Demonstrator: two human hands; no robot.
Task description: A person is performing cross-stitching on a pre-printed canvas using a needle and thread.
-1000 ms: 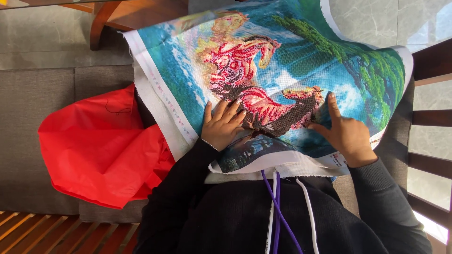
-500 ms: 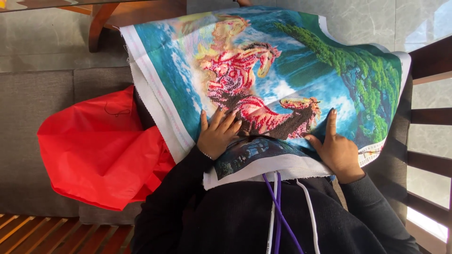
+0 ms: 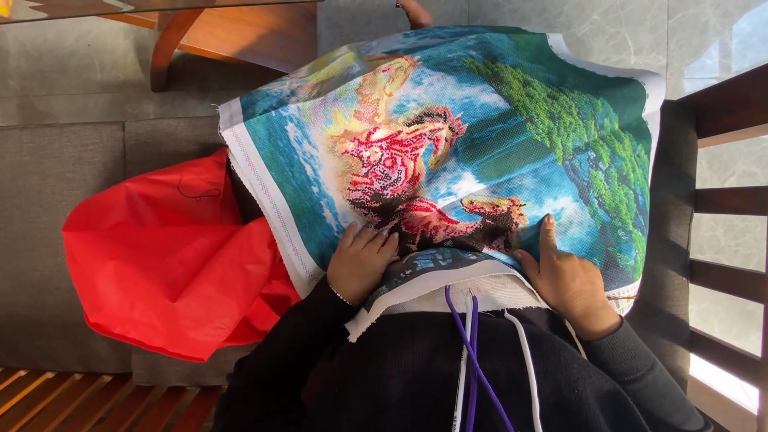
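Head view looked straight down at a big cross-stitch canvas (image 3: pixel 480 152) spread over the person's lap, with horses stitched in pink and dark thread in the middle and green trees off to the right. The left hand (image 3: pixel 362 262) lay flat on the near edge of the cloth, fingers loosely spread, pressing rather than gripping anything. The right hand (image 3: pixel 565 276) rested on the cloth too, index finger pointing up along the fabric, not closed on anything I could see. The canvas ran away from both hands, its long side going left to right, and the dark stitched patch sat between them, a bit nearer the left. A red cloth (image 3: pixel 160 256) lay bunched on the grey sofa (image 3: pixel 56 160) beside it.
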